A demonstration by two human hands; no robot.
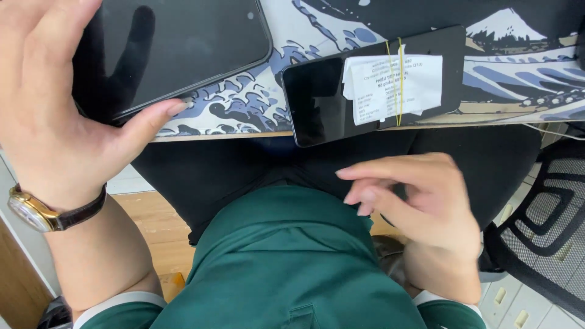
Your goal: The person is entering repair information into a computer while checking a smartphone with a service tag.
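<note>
Head view showed the left hand (46, 103) spread, thumb touching the large dark phone (177, 49), while the blurred right hand (414, 201) hung loosely curled, empty, below the tagged phone (372, 82) on the worktop (244, 106).

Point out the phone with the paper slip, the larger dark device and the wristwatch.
phone with the paper slip (317, 103): head view, bare dark screen left of the slip.
larger dark device (189, 42): head view, middle of its screen.
wristwatch (27, 212): head view, gold case.

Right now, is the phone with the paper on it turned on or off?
Off, it seems: the phone shows a dark screen. A paper slip is strapped on by a yellow rubber band.
</note>
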